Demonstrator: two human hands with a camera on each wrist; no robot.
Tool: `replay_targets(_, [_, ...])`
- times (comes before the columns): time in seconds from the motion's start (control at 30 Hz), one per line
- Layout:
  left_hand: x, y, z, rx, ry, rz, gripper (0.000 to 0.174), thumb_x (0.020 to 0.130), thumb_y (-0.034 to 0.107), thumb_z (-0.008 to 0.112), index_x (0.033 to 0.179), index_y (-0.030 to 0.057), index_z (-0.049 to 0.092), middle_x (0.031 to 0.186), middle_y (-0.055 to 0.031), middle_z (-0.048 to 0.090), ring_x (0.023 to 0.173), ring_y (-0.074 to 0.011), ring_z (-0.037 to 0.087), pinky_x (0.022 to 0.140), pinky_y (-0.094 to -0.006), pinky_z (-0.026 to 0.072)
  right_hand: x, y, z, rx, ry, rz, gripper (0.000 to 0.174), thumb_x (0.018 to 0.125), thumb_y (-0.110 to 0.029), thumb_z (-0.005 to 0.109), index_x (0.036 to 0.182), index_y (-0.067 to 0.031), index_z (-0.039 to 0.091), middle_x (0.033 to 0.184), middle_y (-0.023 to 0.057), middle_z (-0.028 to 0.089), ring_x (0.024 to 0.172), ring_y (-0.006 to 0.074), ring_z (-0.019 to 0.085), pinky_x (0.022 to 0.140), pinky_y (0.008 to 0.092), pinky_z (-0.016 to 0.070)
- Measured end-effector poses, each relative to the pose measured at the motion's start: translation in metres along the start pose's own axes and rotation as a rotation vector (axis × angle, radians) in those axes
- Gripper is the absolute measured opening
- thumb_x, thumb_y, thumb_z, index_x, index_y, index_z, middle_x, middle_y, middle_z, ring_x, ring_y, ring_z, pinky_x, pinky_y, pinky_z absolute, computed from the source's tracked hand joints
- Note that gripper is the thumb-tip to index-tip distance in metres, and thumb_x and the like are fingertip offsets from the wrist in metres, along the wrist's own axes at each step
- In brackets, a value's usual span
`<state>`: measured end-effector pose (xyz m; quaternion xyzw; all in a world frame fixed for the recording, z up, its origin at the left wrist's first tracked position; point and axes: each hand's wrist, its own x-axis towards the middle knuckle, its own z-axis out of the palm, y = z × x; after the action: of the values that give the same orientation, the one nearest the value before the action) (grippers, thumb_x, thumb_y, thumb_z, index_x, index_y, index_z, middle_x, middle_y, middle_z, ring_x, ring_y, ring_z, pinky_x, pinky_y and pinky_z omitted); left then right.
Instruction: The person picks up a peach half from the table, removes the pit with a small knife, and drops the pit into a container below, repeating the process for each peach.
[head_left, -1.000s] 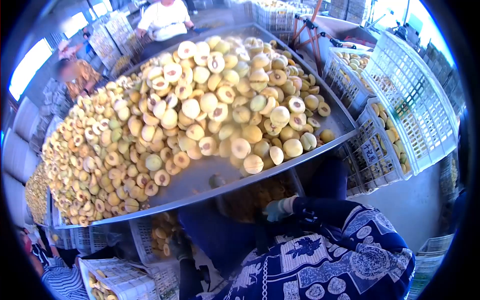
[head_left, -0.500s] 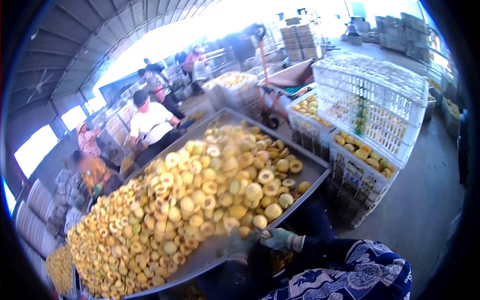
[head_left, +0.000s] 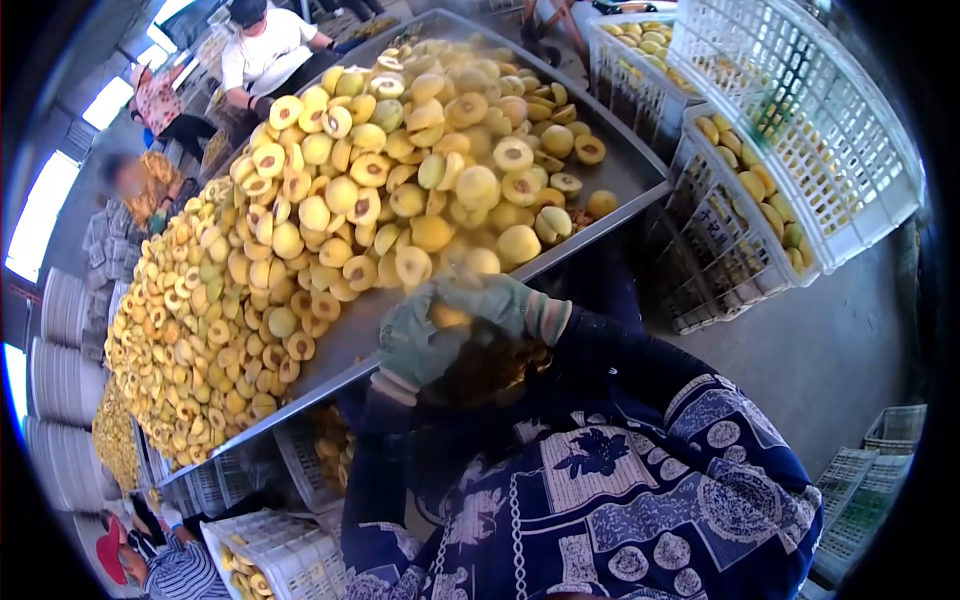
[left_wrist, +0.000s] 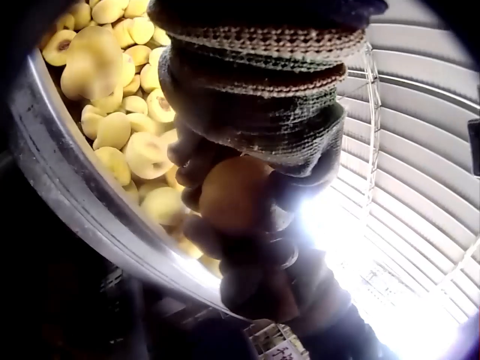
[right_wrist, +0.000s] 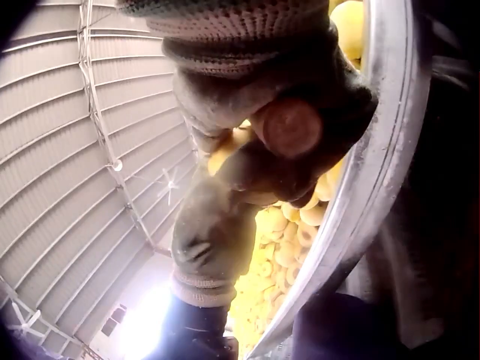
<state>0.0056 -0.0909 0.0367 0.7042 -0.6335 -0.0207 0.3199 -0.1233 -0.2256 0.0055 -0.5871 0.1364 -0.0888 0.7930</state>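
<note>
Both hands wear grey-green knit gloves and meet over the near edge of a metal table (head_left: 335, 375) heaped with halved yellow peaches (head_left: 330, 200). My left hand (head_left: 420, 335) grips a peach (left_wrist: 236, 193), its fingers curled around the sides. Close against it, my right hand (head_left: 500, 302) curls around a tool whose round handle end (right_wrist: 291, 127) pokes out of the fist. The tool's working end is hidden between the hands. In the right wrist view the left hand (right_wrist: 210, 232) lies just beyond the right one, the peach partly covered.
White plastic crates (head_left: 740, 210) of peaches stand at the right, one crate (head_left: 810, 120) tilted on top. Another crate (head_left: 275, 555) is at the lower left. A person in a white shirt (head_left: 268, 55) sits across the table; others are at the left. Stacked pale containers (head_left: 65, 390) line the left.
The head view tilted up, then back down. My hands, low and apart at first, have come up together at the table edge, and a peach is now held between them.
</note>
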Motion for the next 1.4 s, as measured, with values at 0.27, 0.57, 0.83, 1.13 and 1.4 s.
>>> replay_targets(0.27, [-0.004, 0.018, 0.013, 0.139, 0.104, 0.007, 0.059, 0.081, 0.038, 0.062, 0.121, -0.0041, 0.049, 0.113, -0.0194, 0.058, 0.096, -0.0332, 0.06, 0.082, -0.0391, 0.0487, -0.025, -0.028, 0.016, 0.394, -0.032, 0.313, 0.044, 0.086, -0.053, 0.055, 0.095, -0.0103, 0.059, 0.068, 0.0009, 0.058, 0.042, 0.0097, 0.047, 0.035, 0.0223, 0.0381])
replay_targets(0.57, [-0.012, -0.003, 0.048, -0.272, 0.389, -0.232, 0.042, 0.092, 0.036, 0.045, 0.098, -0.003, 0.058, 0.093, -0.016, 0.063, 0.085, -0.0281, 0.06, 0.08, -0.0384, 0.0475, 0.003, 0.019, 0.039, 0.239, 0.267, -0.167, 0.036, 0.083, -0.039, 0.066, 0.097, -0.0056, 0.063, 0.076, 0.0013, 0.061, 0.057, 0.0085, 0.052, 0.046, 0.0201, 0.04])
replay_targets(0.83, [-0.016, -0.025, 0.03, -1.378, 0.914, -0.608, 0.017, 0.079, 0.017, 0.065, 0.089, 0.0039, 0.059, 0.078, -0.0055, 0.06, 0.071, -0.0166, 0.056, 0.066, -0.0284, 0.0455, 0.032, -0.004, 0.025, -0.281, 0.162, 0.008, 0.047, 0.074, -0.038, 0.073, 0.1, -0.0009, 0.058, 0.077, 0.006, 0.062, 0.06, 0.0151, 0.056, 0.054, 0.0297, 0.0455])
replay_targets(1.13, [-0.054, -0.057, 0.014, -1.45, 0.807, -0.671, 0.057, 0.094, 0.045, 0.039, 0.123, -0.0025, 0.05, 0.122, -0.0159, 0.055, 0.103, -0.0257, 0.058, 0.086, -0.0392, 0.0496, 0.062, 0.018, 0.019, -1.147, 0.179, -0.216, 0.039, 0.083, -0.04, 0.059, 0.097, -0.0036, 0.057, 0.085, 0.0193, 0.063, 0.08, 0.037, 0.063, 0.068, 0.0441, 0.0488])
replay_targets(1.4, [-0.024, 0.008, 0.0, -1.308, 0.707, -0.558, 0.045, 0.096, 0.036, 0.038, 0.121, 0.0002, 0.05, 0.107, -0.0133, 0.058, 0.084, -0.0194, 0.057, 0.069, -0.0317, 0.0491, -0.006, -0.01, 0.068, -0.802, 0.014, -0.225, 0.031, 0.082, -0.03, 0.059, 0.097, -0.0026, 0.059, 0.079, 0.022, 0.063, 0.076, 0.0396, 0.061, 0.067, 0.0456, 0.0484])
